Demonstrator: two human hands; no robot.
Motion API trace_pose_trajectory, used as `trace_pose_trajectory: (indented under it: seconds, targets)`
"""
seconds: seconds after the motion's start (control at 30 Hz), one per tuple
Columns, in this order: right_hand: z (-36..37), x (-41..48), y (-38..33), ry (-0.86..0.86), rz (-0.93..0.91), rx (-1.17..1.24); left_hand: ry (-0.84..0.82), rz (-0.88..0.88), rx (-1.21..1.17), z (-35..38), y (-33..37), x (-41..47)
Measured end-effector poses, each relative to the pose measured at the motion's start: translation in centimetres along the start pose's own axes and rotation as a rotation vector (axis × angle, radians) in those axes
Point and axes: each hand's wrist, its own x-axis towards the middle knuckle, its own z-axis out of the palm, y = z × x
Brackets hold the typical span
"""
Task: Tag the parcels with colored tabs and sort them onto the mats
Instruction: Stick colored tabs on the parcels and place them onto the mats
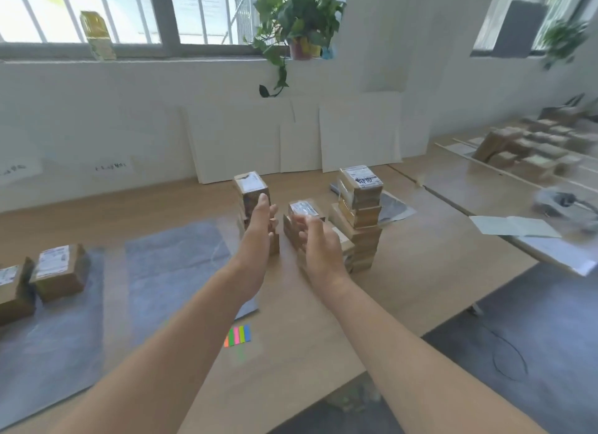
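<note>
Left hand (257,236): stretched forward with the fingers straight, holding nothing, its fingertips in front of the upper part of the left stack.
Right hand (318,242): fingers loosely curled at the near side of the short middle stack; motion blur makes it impossible to tell whether it grips a parcel there.
Left stack (250,191): brown parcels piled upright on the table, white label on the top one.
Middle stack (302,208): the lowest of the three piles, standing between the other two.
Right stack (360,207): the tallest pile, slightly uneven, with a printed label on top (its text is not readable).
Colored tabs (238,335): a small strip of orange, green, pink and blue, lying flat on the table between the two forearms, just beside the near corner of the middle mat.
Middle mat (174,265): grey, flat on the table, left of the stacks.
Left mat (48,336): grey, bearing two parcels (61,272) near its far end.
Far mat (394,207): grey, partly hidden behind the right stack.
Table (323,336): light wood.
Plant (297,16): potted, on the window sill behind.
</note>
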Motion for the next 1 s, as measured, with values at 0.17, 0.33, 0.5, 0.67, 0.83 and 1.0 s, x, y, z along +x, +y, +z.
trace_pose_trajectory:
  seconds: [0.17, 0.33, 0.5, 0.67, 0.83, 1.0]
  targets:
    - [-3.6, 2.8, 2.0, 0.028, 0.034, 0.036, -0.031, -0.078, -0.009, 3.7, -1.7, 2.2]
    - [-5.8, 6.5, 3.9, 0.065, 0.101, -0.001, -0.023, -0.138, -0.009, 5.9, -3.3, 6.6]
    - [-7.2, 10.6, 5.8, 0.13, 0.142, -0.044, -0.073, -0.208, 0.0, 7.3, -5.3, 11.5]
    - [-8.5, 14.1, 7.8, 0.185, 0.209, -0.088, -0.075, -0.267, -0.007, 8.2, -7.7, 16.1]
    - [-10.7, 17.3, 11.5, 0.204, 0.266, -0.115, -0.052, -0.338, -0.007, 9.8, -10.2, 18.6]
    - [-12.7, 21.1, 14.9, 0.259, 0.33, -0.164, 0.098, -0.396, 0.028, 12.4, -12.2, 20.7]
